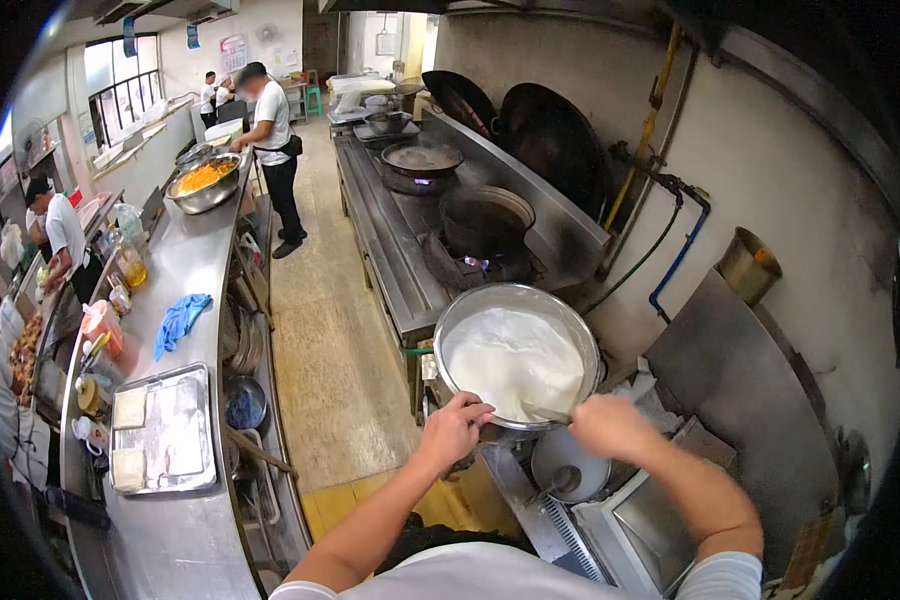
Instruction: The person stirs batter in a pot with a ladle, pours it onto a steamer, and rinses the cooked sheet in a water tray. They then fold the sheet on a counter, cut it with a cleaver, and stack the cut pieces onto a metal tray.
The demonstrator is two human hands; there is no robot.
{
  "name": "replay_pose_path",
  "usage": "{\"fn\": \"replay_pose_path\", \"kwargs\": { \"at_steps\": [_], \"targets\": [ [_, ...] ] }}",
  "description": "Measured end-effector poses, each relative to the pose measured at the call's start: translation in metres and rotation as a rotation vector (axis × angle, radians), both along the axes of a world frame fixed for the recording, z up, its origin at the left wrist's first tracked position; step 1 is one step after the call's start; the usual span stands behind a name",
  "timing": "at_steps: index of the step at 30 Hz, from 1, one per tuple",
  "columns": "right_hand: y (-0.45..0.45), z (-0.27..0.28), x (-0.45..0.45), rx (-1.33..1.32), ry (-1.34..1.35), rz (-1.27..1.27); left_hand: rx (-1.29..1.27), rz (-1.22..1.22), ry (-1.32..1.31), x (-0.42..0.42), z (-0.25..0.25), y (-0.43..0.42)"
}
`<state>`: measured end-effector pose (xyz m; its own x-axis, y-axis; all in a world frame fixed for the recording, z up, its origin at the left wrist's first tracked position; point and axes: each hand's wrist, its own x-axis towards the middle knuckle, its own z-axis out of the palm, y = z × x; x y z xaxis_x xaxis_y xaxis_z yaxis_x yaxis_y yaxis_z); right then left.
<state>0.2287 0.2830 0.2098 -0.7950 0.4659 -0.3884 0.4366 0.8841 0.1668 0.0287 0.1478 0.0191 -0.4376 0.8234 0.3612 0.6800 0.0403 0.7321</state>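
One wide, round, shiny steel bowl (pixel 590 345) of rippled white mixture (pixel 510 350) sits at the near end of the metal stove (pixel 395 270), its rim pinched by the left hand (pixel 456 428); the right hand (pixel 610 428) is wrapped around one slim metal utensil (pixel 546 412) dipping in. On the steel desk (pixel 185 270), one rectangular metal tray (pixel 210 430) bears two flat, pale, squarish blocks (pixel 130 408).

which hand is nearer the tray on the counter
Left: the left hand is at the bowl, right of the tray; the right hand is farther right of it.
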Motion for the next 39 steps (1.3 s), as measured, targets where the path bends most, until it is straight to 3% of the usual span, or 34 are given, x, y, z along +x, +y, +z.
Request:
{"fn": "replay_pose_path", "kwargs": {
  "at_steps": [5,10,18,24,28,30,32,38,39],
  "targets": [
    [-0.012,-0.090,0.012,0.287,0.212,0.008,-0.009,0.006,0.007,0.000,0.001,0.000],
    [0.023,-0.105,0.028,0.371,0.170,-0.024,-0.013,0.008,0.018,0.000,0.007,-0.003],
    [0.038,0.013,0.002,0.050,-0.191,-0.176,-0.006,0.011,0.004,0.001,0.004,-0.002],
    [0.042,0.046,-0.015,-0.090,-0.238,-0.120,0.052,0.032,0.041,0.001,0.001,0.002],
    [0.014,0.000,-0.009,-0.109,-0.045,-0.172,-0.030,-0.006,-0.023,0.000,0.009,-0.001],
    [0.000,-0.043,0.000,0.049,0.054,-0.027,-0.025,-0.005,-0.025,0.000,0.008,-0.002],
    [-0.011,-0.074,0.002,0.162,0.187,-0.071,0.002,0.007,-0.004,0.000,0.006,-0.001],
    [0.025,-0.090,0.023,0.288,0.094,0.007,0.023,0.023,0.025,0.001,0.003,0.001],
    [0.030,-0.080,0.024,0.210,0.082,-0.034,-0.002,0.021,0.014,0.001,0.007,-0.001]
  ]
}}
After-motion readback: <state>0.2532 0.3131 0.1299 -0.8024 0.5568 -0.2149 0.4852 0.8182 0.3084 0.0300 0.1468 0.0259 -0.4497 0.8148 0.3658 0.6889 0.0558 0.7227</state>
